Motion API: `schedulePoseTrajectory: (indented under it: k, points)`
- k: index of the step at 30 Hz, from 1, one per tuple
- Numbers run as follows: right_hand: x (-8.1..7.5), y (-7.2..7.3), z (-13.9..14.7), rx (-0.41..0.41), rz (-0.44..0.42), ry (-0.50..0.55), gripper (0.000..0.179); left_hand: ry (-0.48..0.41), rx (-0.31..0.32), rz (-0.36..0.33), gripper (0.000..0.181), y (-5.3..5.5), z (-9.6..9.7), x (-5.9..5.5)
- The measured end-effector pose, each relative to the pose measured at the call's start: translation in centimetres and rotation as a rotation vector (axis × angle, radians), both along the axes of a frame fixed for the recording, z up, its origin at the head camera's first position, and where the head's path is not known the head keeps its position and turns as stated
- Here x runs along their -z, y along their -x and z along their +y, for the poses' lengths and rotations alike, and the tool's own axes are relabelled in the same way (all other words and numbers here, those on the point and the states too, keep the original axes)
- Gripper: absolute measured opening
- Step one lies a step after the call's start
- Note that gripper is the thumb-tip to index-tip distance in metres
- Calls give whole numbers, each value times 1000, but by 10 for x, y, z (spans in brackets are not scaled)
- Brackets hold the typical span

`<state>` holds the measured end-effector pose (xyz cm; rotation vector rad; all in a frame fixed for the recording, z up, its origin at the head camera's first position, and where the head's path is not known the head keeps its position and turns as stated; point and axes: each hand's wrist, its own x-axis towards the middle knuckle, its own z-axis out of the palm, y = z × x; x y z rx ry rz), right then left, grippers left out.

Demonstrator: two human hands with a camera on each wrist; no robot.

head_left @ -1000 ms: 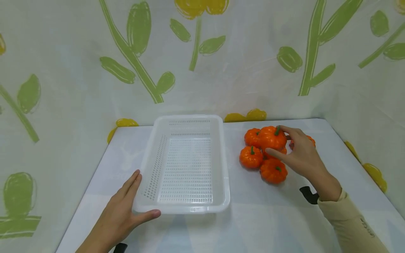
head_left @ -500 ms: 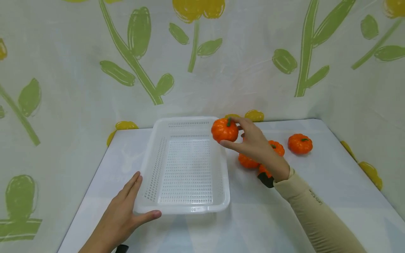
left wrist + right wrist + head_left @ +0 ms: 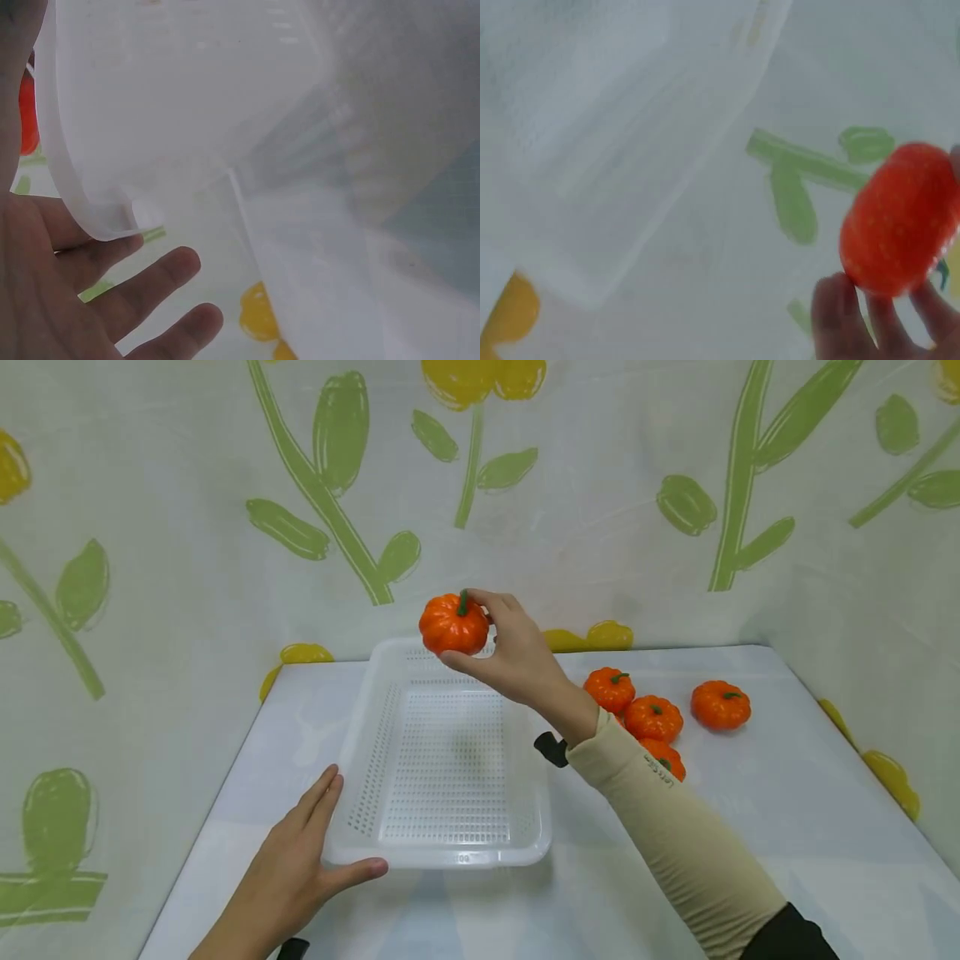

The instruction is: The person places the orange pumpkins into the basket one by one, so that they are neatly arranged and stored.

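Observation:
My right hand holds a small orange pumpkin with a green stem, thumb below and fingers at its top and side. It hangs above the far end of a white perforated plastic basket, whose floor shows no pumpkins. In the right wrist view the pumpkin appears glossy red-orange against the fingers. My left hand rests at the basket's near left corner, thumb by the front rim and fingers straight along the side. The left wrist view shows those fingers spread beside the basket wall.
Right of the basket sit several more pumpkins, including one at the back, a middle one and one partly behind my sleeve. Another pumpkin lies apart, farther right. A flower-patterned curtain stands behind the white table.
My right hand has lifted the pumpkin from the cluster and carried it left and up, over the basket's far end. The left hand stays at the basket corner.

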<state>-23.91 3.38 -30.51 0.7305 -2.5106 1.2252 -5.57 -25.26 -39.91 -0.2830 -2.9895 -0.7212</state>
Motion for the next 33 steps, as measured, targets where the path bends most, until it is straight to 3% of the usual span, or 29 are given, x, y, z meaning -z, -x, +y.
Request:
schedulePoseTrajectory:
  k: [6, 10, 19, 27, 33]
  points:
    - [16, 4, -36, -1, 21, 180, 76, 5, -10, -7, 127, 1, -1, 1]
    - [26, 8, -55, 16, -27, 203, 75, 8, -21, -33, 128, 2, -1, 1]
    - [55, 23, -75, 35, -182, 75, 74, 9, -31, -49, 129, 4, 1, -1]
    - [90, 32, -79, 55, -275, -217, 77, -7, -24, -31, 127, 4, -1, 0]
    - [101, 38, -82, 59, -319, -299, 77, -10, -20, -17, 125, 5, -1, 1]
